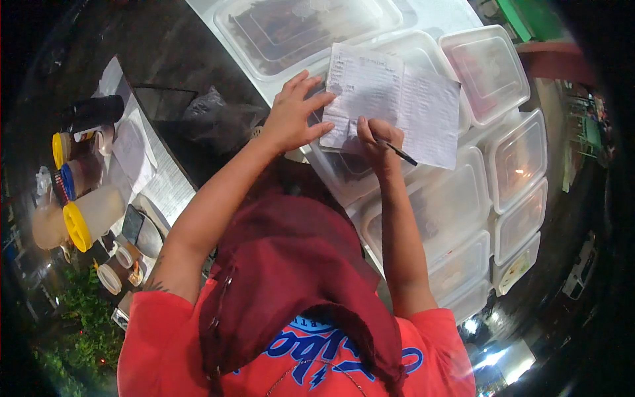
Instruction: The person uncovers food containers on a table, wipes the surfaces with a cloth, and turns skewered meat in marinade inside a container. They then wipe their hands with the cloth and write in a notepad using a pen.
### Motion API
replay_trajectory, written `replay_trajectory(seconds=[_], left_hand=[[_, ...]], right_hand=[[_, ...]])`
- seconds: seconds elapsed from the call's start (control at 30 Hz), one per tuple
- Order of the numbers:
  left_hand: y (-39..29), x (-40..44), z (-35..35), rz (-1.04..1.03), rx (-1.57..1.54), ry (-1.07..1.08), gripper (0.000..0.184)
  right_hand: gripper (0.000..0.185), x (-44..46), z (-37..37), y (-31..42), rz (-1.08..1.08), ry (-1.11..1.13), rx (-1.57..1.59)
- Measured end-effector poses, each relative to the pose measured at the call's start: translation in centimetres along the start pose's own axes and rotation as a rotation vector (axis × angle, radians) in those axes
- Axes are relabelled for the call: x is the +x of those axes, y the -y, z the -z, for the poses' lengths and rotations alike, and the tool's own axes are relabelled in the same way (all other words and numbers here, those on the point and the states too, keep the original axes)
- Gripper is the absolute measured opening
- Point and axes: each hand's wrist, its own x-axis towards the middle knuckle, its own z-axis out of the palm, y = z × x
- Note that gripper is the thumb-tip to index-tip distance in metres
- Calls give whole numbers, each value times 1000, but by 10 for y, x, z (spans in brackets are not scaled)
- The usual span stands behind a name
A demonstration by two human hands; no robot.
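Observation:
An open notebook point(428, 112) with handwritten lines lies on top of lidded plastic containers. My right hand point(381, 142) is closed around a dark pen point(400, 152) over the lower part of the left page, its fingers against the paper. At the notebook's left edge, my left hand point(296, 112) has its fingers spread, the thumb and fingertips at the page's side. Nothing shows in its grasp.
Translucent lidded containers point(485, 73) cover much of the white table point(444, 14). At the left, jars with yellow lids point(77, 226), a dark bottle point(99, 114), cups and a phone point(132, 225) stand or lie beside papers point(173, 188).

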Motion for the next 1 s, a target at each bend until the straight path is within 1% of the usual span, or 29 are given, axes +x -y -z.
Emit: replay_trajectory(seconds=[0.27,0.37,0.47,0.57,0.77,0.87,0.97,1.0], left_hand=[[0,-1,0,5,-9,-7,50],[2,-1,-1,-17,-21,-23,50],[1,-1,-1,-12,-13,-23,50],[4,-1,-4,-24,7,-29,49],[2,-1,-3,-3,0,-18,50],[1,0,-2,4,4,-12,51],[1,0,-2,5,-10,-14,52],[1,0,-2,7,-15,-12,52]], right_hand=[[35,-2,4,-6,59,87,14],[35,-1,5,-10,123,95,67],[35,-5,-5,-34,257,154,-83],[35,-1,6,-14,95,228,48],[33,-2,7,-13,43,272,99],[30,-2,8,-15,39,323,59],[29,-7,13,-17,-337,187,472],[29,-6,20,-15,-387,63,517]])
